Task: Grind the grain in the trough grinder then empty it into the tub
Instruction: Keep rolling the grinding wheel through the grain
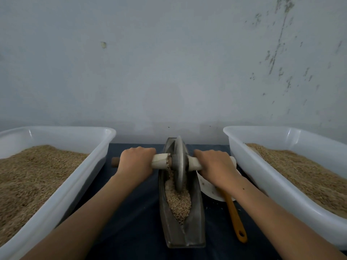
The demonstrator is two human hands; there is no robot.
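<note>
Plainly the grinding step is in hand, judging by the grain still coarse in the trough grinder (183, 218), which lies lengthwise on the dark surface (131, 212). Left of the grinder stands a white tub (62, 196) heaped with brown grain. Nearer the grinder, the left hand (136, 164) has its fingers curled round the pale wooden axle handle (159, 161), whose dark tip pokes out beyond the hand. The metal grinding wheel (179, 164) sits upright in the trough's far half, its rim sunk into the grain (178, 201), a pale, pebbly, partly broken heap banked toward the near end. Right of the wheel, the right hand (216, 167) grips the other handle end in the same wrapped hold. Just right of the grinder lie a white plate (208, 190) and an orange-handled utensil (235, 220), then a second grain-filled tub (262, 177). The next move probably calls for rolling the wheel back toward the near end, both hands pressing evenly so it tracks the groove without spilling.
</note>
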